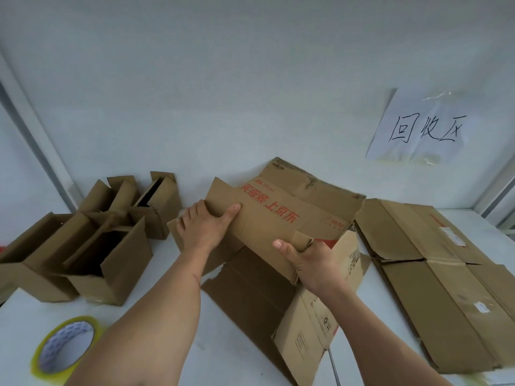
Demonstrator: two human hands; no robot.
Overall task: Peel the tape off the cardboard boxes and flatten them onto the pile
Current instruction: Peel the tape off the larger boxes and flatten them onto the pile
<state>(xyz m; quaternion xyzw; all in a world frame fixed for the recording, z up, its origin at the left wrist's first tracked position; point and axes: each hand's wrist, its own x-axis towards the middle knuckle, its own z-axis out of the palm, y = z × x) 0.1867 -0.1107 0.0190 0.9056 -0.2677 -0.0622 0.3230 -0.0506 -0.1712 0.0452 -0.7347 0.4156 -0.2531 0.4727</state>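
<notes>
A large brown cardboard box with red print (278, 215) lies opened out in the middle of the white table, its panels partly raised. My left hand (206, 227) grips the left edge of its upper panel, thumb on top and fingers behind. My right hand (306, 260) holds the panel's lower right corner, with the fingers curled round a torn flap. The pile of flattened boxes (434, 274) lies to the right. Several small open boxes (92, 240) stand at the left.
A roll of yellowish tape (65, 348) lies at the front left of the table (228, 355). A paper sign with handwriting (418, 129) is taped to the white wall behind. A metal frame post (41, 146) runs up the left side.
</notes>
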